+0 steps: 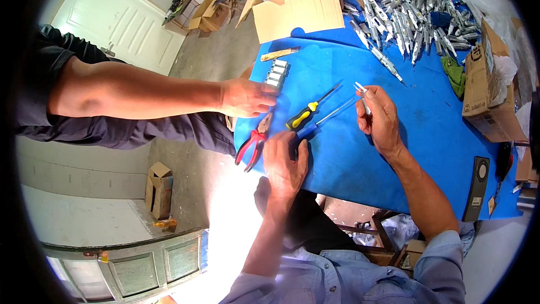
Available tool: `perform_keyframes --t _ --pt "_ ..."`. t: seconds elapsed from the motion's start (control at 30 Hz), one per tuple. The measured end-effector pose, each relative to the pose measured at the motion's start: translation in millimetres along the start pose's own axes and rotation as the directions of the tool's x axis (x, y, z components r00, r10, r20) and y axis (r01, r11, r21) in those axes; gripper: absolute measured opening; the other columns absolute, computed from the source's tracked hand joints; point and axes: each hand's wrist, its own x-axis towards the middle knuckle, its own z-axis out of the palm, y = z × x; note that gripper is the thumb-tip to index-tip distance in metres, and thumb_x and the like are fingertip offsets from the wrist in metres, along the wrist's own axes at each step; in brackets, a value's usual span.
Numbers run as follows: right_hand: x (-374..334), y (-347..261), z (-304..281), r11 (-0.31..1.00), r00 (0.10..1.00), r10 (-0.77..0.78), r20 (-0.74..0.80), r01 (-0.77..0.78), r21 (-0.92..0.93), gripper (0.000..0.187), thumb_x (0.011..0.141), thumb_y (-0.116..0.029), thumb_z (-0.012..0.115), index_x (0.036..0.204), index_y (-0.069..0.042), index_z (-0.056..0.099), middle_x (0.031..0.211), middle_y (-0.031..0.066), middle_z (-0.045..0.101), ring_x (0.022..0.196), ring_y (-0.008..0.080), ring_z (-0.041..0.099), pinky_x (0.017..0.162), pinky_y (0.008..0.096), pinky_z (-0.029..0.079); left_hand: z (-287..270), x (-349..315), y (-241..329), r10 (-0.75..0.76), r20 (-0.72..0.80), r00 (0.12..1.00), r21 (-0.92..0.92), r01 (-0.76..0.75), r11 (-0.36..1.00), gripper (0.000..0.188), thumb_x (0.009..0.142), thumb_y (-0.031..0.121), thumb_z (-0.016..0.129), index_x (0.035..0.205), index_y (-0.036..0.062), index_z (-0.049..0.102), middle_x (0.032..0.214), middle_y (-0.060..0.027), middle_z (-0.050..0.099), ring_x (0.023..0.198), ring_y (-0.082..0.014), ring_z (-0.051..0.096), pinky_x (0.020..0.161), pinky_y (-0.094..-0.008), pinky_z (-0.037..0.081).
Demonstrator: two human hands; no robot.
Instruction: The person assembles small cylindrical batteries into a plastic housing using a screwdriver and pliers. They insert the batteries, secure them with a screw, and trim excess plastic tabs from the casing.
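My left hand (pixel 284 160) is at the near left edge of the blue-covered table, fingers curled round the back end of a blue-handled screwdriver (pixel 309 130). Its long shaft points up and right. Raised over the table, my right hand (pixel 381 119) pinches a slim white and metal pen-like piece (pixel 363 93) with thin prongs at its tip. A yellow and black screwdriver (pixel 302 115) lies just beyond the blue one. Left of my left hand are red-handled pliers (pixel 257 142). Another person's hand (pixel 247 97) reaches in from the left beside a row of whitish blocks (pixel 277 73).
A big heap of grey and white pen-like pieces (pixel 413 11) covers the far right. An open cardboard box (pixel 298 14) stands at the back; another carton (pixel 486 90), a green cloth (pixel 453 76) and a dark flat device (pixel 477 188) are rightward. A wooden-handled tool (pixel 279 54) lies near the blocks.
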Motion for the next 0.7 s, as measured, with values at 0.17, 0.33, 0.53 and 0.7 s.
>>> perform_keyframes --t 0.17,0.33,0.53,0.7 --pt "-0.9 -2.4 1.7 1.0 1.0 0.013 -0.007 -0.013 -0.013 0.028 0.107 -0.027 0.048 0.108 -0.002 0.059 0.074 0.0013 0.056 0.054 0.0062 0.049 0.044 0.0225 0.035 2.0 -0.7 -1.9 0.008 -0.013 1.0 0.006 -0.008 1.0 0.031 0.08 0.005 0.08 0.107 0.0 0.066 0.107 -0.0173 0.068 0.097 -0.0351 0.064 0.087 -0.0421 0.051" --pt "-0.6 -1.8 1.8 1.0 1.0 0.013 -0.011 -0.013 -0.007 0.028 0.107 -0.028 0.048 0.108 -0.002 0.059 0.075 0.0013 0.056 0.055 0.0059 0.049 0.044 0.0222 0.035 0.7 0.3 0.5 -0.01 -0.002 1.0 0.002 0.01 1.0 0.03 0.08 0.004 0.08 0.107 -0.0004 0.066 0.108 -0.0172 0.068 0.1 -0.0341 0.065 0.09 -0.0409 0.053" --pt "-0.3 -0.8 1.1 1.0 1.0 0.015 -0.006 -0.015 -0.02 0.027 0.108 -0.027 0.048 0.107 -0.002 0.059 0.075 0.0014 0.056 0.055 0.0056 0.049 0.044 0.0218 0.035 -0.4 -0.1 0.4 -0.015 0.01 1.0 0.008 0.015 1.0 0.03 0.081 0.005 0.079 0.107 -0.0004 0.066 0.108 -0.0172 0.069 0.099 -0.0341 0.065 0.089 -0.0407 0.053" --pt "-0.7 -1.2 1.8 1.0 1.0 0.01 0.004 -0.01 -0.013 0.028 0.108 -0.027 0.047 0.107 -0.002 0.059 0.075 0.0012 0.056 0.055 0.0054 0.049 0.044 0.0219 0.036 -0.6 -1.3 -0.4 -0.032 0.018 0.999 0.011 0.031 0.999 0.029 0.081 0.005 0.079 0.107 -0.0005 0.066 0.107 -0.0176 0.069 0.099 -0.034 0.065 0.088 -0.0409 0.053"
